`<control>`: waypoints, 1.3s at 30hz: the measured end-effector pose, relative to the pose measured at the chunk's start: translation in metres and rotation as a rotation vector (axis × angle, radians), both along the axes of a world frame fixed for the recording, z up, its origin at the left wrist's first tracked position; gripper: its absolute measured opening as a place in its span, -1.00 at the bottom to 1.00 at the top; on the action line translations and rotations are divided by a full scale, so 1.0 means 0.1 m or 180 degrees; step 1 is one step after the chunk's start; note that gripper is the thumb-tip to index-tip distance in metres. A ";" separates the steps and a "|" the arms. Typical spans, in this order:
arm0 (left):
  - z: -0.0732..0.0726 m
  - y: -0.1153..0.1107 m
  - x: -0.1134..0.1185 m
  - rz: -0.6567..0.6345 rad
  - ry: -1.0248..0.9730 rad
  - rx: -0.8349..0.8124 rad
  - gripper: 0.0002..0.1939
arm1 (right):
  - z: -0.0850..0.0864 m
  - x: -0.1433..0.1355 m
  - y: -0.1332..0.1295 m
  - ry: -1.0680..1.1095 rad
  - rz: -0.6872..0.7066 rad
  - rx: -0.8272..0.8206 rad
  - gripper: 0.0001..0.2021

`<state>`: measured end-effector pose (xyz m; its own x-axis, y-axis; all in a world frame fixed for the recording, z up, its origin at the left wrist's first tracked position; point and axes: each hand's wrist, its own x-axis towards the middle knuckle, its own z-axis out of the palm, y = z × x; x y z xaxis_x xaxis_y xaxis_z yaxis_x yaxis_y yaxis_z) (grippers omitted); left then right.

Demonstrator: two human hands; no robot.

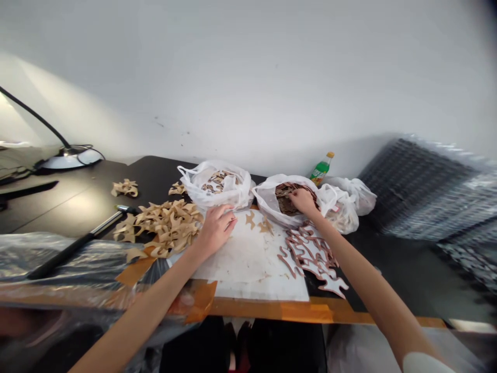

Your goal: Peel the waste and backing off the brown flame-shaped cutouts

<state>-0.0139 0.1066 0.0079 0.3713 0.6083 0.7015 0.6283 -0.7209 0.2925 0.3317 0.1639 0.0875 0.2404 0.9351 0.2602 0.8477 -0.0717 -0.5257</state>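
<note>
My right hand (304, 201) reaches into a white plastic bag (267, 198) of dark brown pieces (285, 199); its fingers are bent down among them, their tips hidden. My left hand (218, 227) hovers over the left edge of a white sheet (248, 259), its fingers curled loosely, and whether it holds anything is not visible. Behind it stands another white bag (233, 198) with small cut pieces (219, 181). Two tan pieces (250, 220) lie on the sheet's far part. To the left is a pile of tan curved pieces (171, 225); white pieces with brown edges (310, 251) lie at right.
A green bottle (321, 170) and knotted white bags (345, 202) stand behind my right arm. Stacked dark trays in clear wrap (423, 186) fill the right side. At left are a lamp base (70, 158) and a black-handled tool (73, 246). Orange tape (272, 310) lines the front edge.
</note>
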 end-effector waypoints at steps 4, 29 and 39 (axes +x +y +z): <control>-0.01 0.00 -0.01 0.0032 -0.0147 -0.0049 -0.87 | 0.17 -0.04 -0.14 -0.0085 -0.0068 0.0311 -0.70; 0.02 -0.08 -0.01 0.0070 -0.0559 -0.0189 -0.87 | -0.68 -0.97 -1.46 -0.0094 0.2010 0.0400 -0.87; -0.01 -0.09 -0.02 -0.0017 -0.0748 -0.0411 -0.86 | -0.81 -1.10 -1.01 -0.0887 0.2308 0.0580 -0.80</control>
